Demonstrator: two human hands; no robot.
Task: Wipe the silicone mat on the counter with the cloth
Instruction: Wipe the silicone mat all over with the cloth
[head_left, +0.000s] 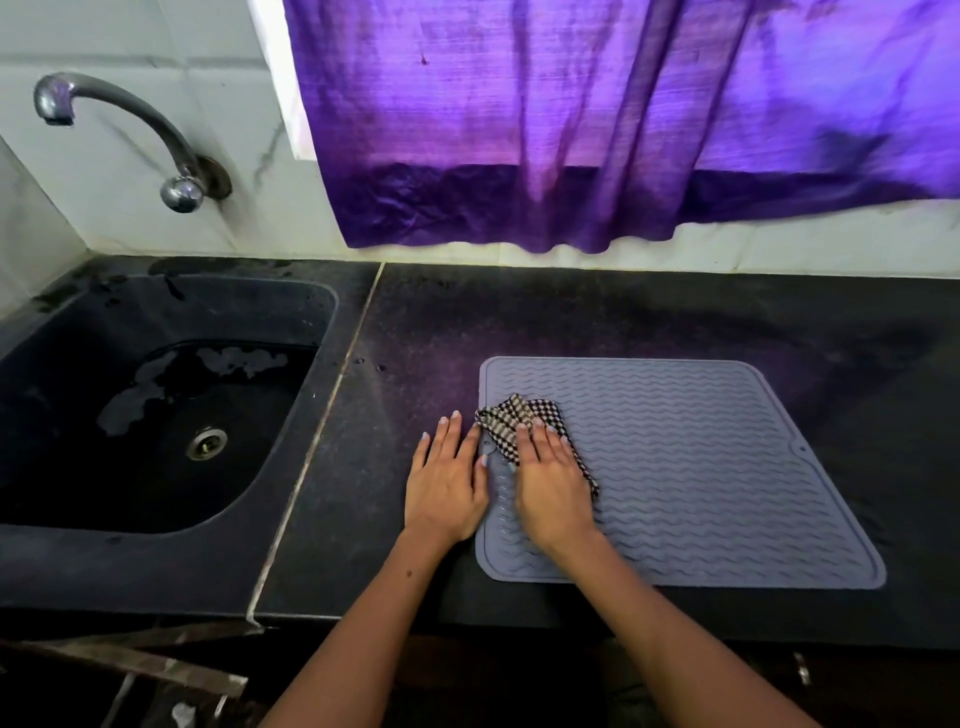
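Note:
A grey silicone mat (701, 467) with wavy ridges lies flat on the black counter (623, 322). A crumpled black-and-white checked cloth (511, 415) sits on the mat's left part. My right hand (550, 483) lies flat on the cloth with straight fingers, pressing it onto the mat. My left hand (447, 483) rests flat on the counter just beside the mat's left edge, its thumb touching that edge, fingers straight and holding nothing.
A black sink (156, 405) with some water around its drain (207, 443) is set into the counter at the left. A metal tap (130, 130) sticks out of the tiled wall above it. A purple curtain (571, 130) hangs behind the counter.

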